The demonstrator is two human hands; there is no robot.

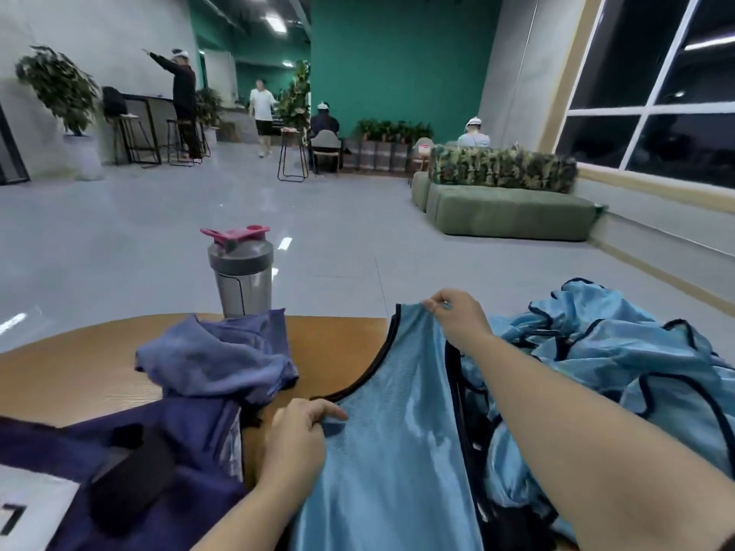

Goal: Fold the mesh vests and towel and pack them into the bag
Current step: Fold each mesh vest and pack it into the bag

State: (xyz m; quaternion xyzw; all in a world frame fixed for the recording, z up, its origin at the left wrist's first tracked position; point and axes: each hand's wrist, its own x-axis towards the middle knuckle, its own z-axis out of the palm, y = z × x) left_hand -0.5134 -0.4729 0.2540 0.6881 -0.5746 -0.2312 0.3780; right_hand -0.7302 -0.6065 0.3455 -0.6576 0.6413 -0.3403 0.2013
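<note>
Desk (79, 375): round, wood-grained top, carrying all items below.

Pile of mesh vests (620, 351): light blue with dark trim, crumpled in a heap at the desk's right side.

Bag (159, 463): dark purple fabric, slumped at the near left, with a black strap across it and a white label at the lower left corner.

Mesh vest (393, 451): light blue, dark-edged, spread lengthwise at centre between both hands, its right edge lying against the pile.

Towel (214, 359): blue-purple, bunched, lying on the desk just behind the bag and left of the vest.

Shaker bottle (241, 272): grey, pink flip lid, upright at the desk's far edge, just behind the towel.

Right hand (461, 316): fingers pinching the vest's far shoulder strap, lifting it.

Left hand (298, 435): fingers curled, gripping the vest's near left edge beside the armhole.
</note>
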